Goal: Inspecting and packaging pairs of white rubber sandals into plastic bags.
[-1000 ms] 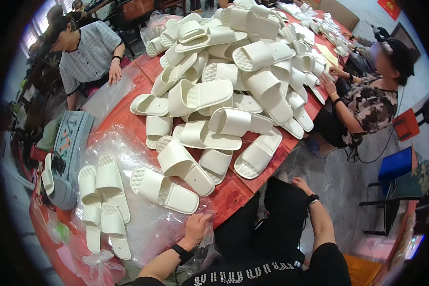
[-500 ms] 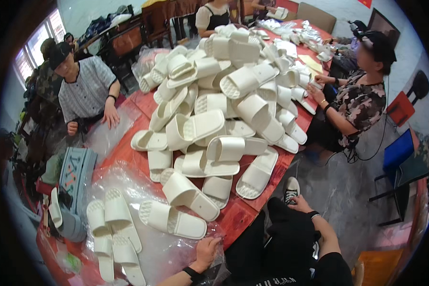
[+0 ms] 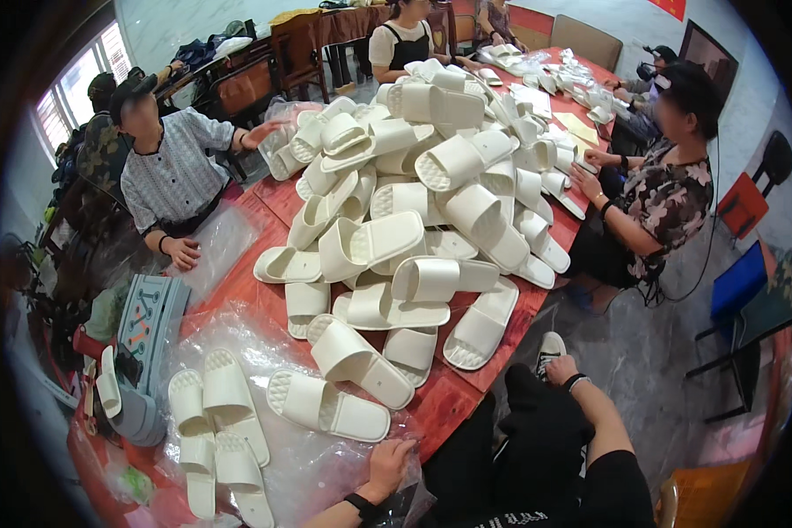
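My left hand [image 3: 389, 466] rests on clear plastic sheeting [image 3: 312, 466] at the red table's near edge, fingers loosely bent with nothing held. Close by, a single white slide slipper [image 3: 326, 405] lies on the plastic. Further left, several white slippers [image 3: 233, 414] are laid side by side and end to end. My right hand [image 3: 561, 370] is down beside my leg, off the table, its fingers curled against a black-and-white sneaker [image 3: 550, 347] around the ankle. Beyond my hands, a large heap of white slippers [image 3: 370, 244] covers the middle of the table.
A grey-blue plastic crate [image 3: 150, 321] stands at the left, with a slipper [image 3: 108, 383] upright near it. One co-worker [image 3: 180, 167] stands across on the left; another [image 3: 651, 202] sits at the right. Chairs [image 3: 737, 290] line the right side. More slippers and wrapping lie at the far end.
The view has shifted slightly. The co-worker at left has raised one hand to the heap's far left side. My hands have stayed in nearly the same places.
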The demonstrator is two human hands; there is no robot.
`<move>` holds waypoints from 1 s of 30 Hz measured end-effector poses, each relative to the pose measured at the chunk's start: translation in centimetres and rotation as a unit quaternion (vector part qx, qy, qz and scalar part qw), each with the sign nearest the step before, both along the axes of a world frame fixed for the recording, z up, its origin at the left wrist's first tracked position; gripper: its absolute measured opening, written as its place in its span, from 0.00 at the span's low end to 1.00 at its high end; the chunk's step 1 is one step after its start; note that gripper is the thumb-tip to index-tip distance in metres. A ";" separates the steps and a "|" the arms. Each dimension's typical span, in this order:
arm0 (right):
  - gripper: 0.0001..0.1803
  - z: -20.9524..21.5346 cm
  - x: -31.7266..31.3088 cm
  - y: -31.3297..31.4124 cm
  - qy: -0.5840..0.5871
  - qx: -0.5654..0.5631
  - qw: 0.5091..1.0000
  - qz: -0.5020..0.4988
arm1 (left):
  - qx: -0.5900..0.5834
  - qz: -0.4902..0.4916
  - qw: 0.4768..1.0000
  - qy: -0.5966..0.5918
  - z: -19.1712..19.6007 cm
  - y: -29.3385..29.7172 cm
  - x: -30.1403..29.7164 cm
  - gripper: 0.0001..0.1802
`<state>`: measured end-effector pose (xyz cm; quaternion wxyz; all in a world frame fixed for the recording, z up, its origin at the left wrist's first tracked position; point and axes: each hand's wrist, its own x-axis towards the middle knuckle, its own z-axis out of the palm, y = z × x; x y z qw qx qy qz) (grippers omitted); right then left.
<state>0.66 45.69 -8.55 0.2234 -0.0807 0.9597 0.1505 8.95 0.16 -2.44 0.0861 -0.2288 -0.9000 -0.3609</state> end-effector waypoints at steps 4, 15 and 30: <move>0.09 0.5 -0.8 0.3 -0.136 -0.099 0.981 0.095 | 0.001 0.006 1.000 -0.009 -0.3 -0.2 0.3 0.16; 0.10 -2.2 -3.1 0.9 -0.158 -0.148 0.967 0.138 | -0.031 -0.016 0.999 -0.007 -1.3 -0.3 0.5 0.17; 0.17 -4.8 2.0 4.4 -0.196 -0.319 0.844 -0.383 | -0.027 -0.002 1.000 -0.017 0.3 0.1 -0.5 0.17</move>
